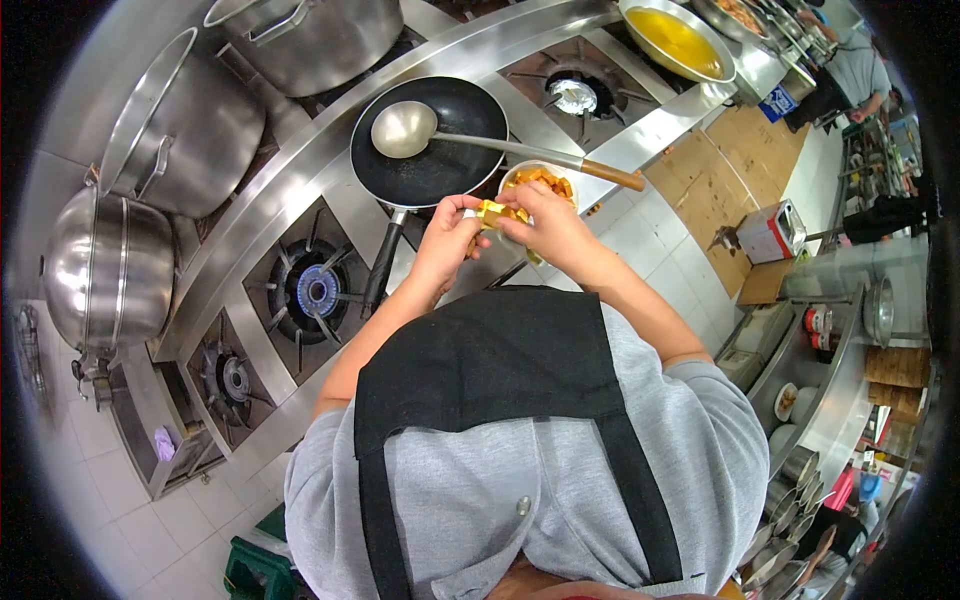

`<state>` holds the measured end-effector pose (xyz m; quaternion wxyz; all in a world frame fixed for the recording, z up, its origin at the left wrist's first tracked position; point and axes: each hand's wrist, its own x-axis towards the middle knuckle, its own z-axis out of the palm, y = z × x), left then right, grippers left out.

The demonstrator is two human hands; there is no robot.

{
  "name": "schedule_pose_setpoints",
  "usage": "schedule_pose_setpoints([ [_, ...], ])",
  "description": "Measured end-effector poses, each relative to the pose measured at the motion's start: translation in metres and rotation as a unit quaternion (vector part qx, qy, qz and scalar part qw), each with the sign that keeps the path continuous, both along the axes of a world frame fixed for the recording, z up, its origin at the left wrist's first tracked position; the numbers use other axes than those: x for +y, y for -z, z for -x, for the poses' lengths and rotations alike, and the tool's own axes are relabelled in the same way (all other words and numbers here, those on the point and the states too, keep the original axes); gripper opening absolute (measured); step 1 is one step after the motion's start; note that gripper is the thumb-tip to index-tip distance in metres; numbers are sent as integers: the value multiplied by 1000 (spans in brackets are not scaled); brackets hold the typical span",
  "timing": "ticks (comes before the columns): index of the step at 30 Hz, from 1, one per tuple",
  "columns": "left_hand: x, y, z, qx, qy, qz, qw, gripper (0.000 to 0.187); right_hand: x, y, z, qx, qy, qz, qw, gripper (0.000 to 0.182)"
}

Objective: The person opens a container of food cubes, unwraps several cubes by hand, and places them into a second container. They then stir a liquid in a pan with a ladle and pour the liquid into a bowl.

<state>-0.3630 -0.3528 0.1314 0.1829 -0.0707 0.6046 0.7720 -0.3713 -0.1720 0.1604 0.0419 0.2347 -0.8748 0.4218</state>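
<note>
Both of my hands meet in front of my chest, near the stove's front edge. Between the fingertips of my left hand point(448, 240) and my right hand point(552, 228) is a small yellow-and-gold packet point(492, 212); its contents cannot be made out. Just beyond my right hand stands a white bowl point(503, 181) of diced orange pieces point(541, 181), partly hidden by that hand. A black frying pan point(440, 174) sits beyond my left hand, its handle pointing back toward me. Across the pan lies a metal ladle point(403, 130), its wooden-ended handle reaching over the bowl.
A burner point(318, 288) burns with a blue flame at left, close to my left forearm. Large steel pots point(195, 130) stand at the far left. Farther right are another burner point(573, 95) and a pan of yellow liquid point(676, 42). Another person point(855, 75) stands at upper right.
</note>
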Motion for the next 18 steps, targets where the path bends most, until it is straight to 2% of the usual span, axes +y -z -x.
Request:
schedule_pose_setpoints([
  [2,1,-1,-1,14,9,20,1000,28,-1,3,0,38,5,-27,999,26],
  [5,1,-1,-1,22,17,20,999,31,1,6,1,26,-2,-36,999,28],
  [8,-3,2,-1,40,26,-10,999,30,4,13,5,-91,-22,64,994,26],
  [11,-3,-2,-5,60,27,-22,998,28,8,19,7,-236,-23,198,951,23],
  [13,-2,-2,-7,81,40,-13,996,28,6,30,7,-260,0,256,931,22],
  [14,-1,-2,-8,119,49,19,992,28,5,32,7,-271,11,284,920,22],
  [16,3,-3,-10,193,67,82,976,28,4,32,5,-287,34,263,921,22],
  [17,6,0,-11,222,57,76,970,31,4,32,4,-294,46,252,921,23],
  [18,5,1,-10,292,60,146,943,32,5,31,4,-302,51,252,918,23],
])
